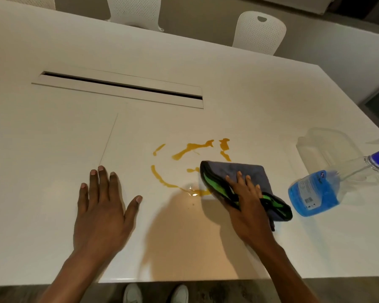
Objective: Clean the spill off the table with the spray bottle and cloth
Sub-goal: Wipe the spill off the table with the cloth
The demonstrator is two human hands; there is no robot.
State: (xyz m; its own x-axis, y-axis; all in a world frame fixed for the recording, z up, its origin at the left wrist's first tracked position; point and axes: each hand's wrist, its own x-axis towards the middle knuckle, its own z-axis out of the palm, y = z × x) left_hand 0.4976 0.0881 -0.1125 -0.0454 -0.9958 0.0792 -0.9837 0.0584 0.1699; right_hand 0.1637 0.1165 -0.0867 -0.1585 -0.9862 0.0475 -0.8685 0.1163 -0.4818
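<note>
Wiping step, I'd say. Right hand (247, 193) pressed flat on folded cloth (245, 178), fingers spread, not pinching; cloth covers right edge of orange spill (177, 169). Left hand (103, 206) open, palm down on table (53, 127), left of spill. Spray bottle (319, 193) just right of cloth, nobody holding it. Ring of spill mostly there. Next move probably sweep cloth leftward across it, steady pressure.
</note>
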